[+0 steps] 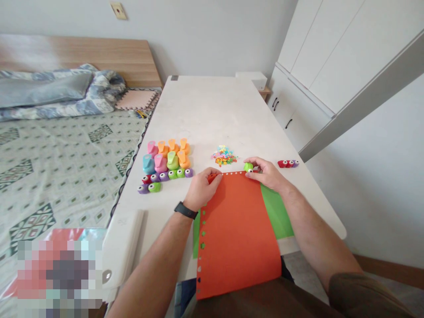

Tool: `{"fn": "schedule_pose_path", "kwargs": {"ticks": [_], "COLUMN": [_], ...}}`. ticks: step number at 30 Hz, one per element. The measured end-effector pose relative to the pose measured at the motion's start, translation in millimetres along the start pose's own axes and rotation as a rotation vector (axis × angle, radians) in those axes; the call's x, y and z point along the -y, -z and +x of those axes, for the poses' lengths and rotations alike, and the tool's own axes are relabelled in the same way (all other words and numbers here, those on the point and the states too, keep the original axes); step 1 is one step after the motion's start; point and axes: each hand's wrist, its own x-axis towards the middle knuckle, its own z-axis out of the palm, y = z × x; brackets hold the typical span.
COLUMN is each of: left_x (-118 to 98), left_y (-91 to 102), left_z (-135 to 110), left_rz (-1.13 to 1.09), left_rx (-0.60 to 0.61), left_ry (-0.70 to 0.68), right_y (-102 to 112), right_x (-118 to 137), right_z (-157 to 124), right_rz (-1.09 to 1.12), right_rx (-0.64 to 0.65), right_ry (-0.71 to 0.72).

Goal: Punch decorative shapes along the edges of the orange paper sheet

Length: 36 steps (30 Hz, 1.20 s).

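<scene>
An orange sheet of paper (236, 229) lies before me, with punched holes along its left and top edges. My left hand (205, 185) pinches the sheet's top left corner. In my right hand (265, 173) is a small green craft punch (248, 167), held at the top right corner of the orange sheet. Beneath it, a green sheet (277, 212) shows at both sides. Just beyond the paper sits a heap of colourful punched paper shapes (224, 156).
Several larger craft punches (161, 163) and small ones (164, 176) stand in rows at the left. A few small red and purple punches (288, 164) sit at the right. A white elongated device (124, 243) lies at the white table's (212, 106) near left edge, beside a bed (73, 176).
</scene>
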Motion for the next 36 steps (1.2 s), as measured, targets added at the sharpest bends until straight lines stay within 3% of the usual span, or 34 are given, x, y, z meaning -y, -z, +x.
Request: {"fn": "schedule_pose_path", "kwargs": {"ticks": [11,36], "left_x": [-2.3,-4.6], "left_y": [1.4,2.0], "left_z": [-0.8,-0.5], "left_rz": [-0.011,-0.034], "left_rx": [-0.001,-0.006], "left_ry": [0.002,-0.005], "right_y": [-5.4,-1.4], "right_x": [-3.6,3.3], "right_z": [1.8,-2.8], "right_rz": [-0.017,-0.085], "right_rx": [-0.026,0.132], "right_ry": [-0.001,0.012]}}
